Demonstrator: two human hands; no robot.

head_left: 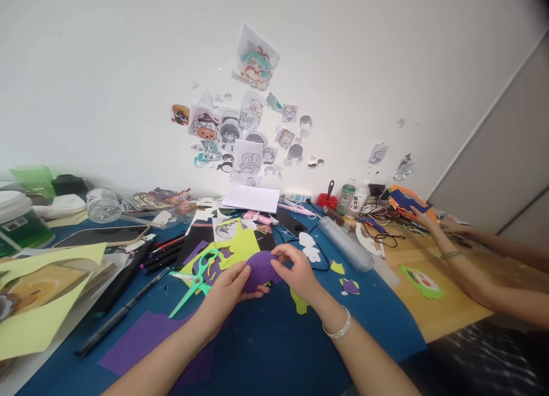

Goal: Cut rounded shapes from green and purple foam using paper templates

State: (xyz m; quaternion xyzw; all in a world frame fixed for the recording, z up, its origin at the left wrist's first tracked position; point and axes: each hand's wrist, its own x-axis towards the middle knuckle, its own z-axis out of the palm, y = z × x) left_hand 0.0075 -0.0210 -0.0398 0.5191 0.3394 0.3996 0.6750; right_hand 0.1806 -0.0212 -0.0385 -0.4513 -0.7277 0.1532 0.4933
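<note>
Between my two hands is a rounded purple paper cutout [259, 272], held up over the blue table cover. My left hand [234, 284] pinches its left edge, thumb on top and fingers beneath. At its upper right edge, my right hand [295, 270] grips it between thumb and fingers. Green-handled scissors [196, 283] lie partly spread just left of my left hand. Behind the cutout is a yellow-green paper sheet [242, 244] with pieces cut away. A larger purple sheet [141, 339] rests under my left forearm.
Black markers [165, 256], a phone [103, 236] and a green-white tub [21, 222] stand or lie at left. Toward the right are a clear plastic roll [345, 244], bottles [346, 196] and small paper scraps [350, 286]. Another person's arms [454, 264] reach in with orange and blue paper [412, 202].
</note>
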